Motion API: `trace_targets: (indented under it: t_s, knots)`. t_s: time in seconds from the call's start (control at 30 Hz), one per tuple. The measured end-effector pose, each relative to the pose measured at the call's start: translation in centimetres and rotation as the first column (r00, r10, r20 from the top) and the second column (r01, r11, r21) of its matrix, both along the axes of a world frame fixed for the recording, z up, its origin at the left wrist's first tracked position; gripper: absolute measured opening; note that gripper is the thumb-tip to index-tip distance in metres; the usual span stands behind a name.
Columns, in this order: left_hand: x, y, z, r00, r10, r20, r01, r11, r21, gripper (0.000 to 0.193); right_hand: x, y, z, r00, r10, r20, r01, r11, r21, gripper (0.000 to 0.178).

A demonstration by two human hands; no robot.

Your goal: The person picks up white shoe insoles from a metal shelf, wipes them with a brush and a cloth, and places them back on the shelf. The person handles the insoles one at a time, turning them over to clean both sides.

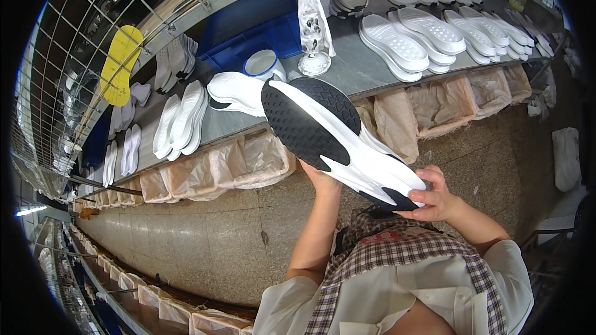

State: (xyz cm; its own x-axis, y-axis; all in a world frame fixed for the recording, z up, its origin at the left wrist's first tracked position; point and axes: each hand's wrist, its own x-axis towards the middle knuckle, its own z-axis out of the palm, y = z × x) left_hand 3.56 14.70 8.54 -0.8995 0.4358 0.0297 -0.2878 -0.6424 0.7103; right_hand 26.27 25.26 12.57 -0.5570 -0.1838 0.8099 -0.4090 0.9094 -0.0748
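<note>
In front of my body I hold a pair of white shoe soles (pixel 366 164) with black patterned treads, one partly covering the other, tilted with their treads showing. My right hand (pixel 434 197) is closed round their lower right end, thumb and fingers gripping the edge. My left hand (pixel 321 178) holds them from below on the left; its fingers are hidden behind the soles. Just past their upper end, another white sole (pixel 239 93) lies on the grey bench (pixel 248 125), next to a white cup with a blue rim (pixel 263 65).
Several white soles (pixel 397 49) stand in rows on the bench at right, more (pixel 183 121) at left. A blue bin (pixel 254 40) sits behind the cup. Paper-lined baskets (pixel 254 158) hang along the bench's front edge. A yellow insole (pixel 121 65) is on the wire mesh.
</note>
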Motion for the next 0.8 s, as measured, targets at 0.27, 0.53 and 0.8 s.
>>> trace_targets:
  t_s: [0.27,0.53,0.8]
  knots:
    - [0.2,0.2,1.3,0.987,0.022,-0.158,-0.018,1.000,0.023,0.045,-0.6,-1.0,2.6,0.970,-0.067,0.233,0.150,0.921,-0.361,0.106]
    - [1.8,0.9,3.5,0.996,-0.080,0.030,0.083,0.990,-0.115,0.073,-2.9,-1.4,3.3,0.991,0.072,0.116,0.025,0.740,-0.672,0.115]
    - [0.3,0.9,2.4,0.969,-0.019,0.245,0.016,1.000,0.013,0.044,-2.8,-0.6,2.5,0.970,0.111,0.217,0.073,0.717,-0.693,0.110]
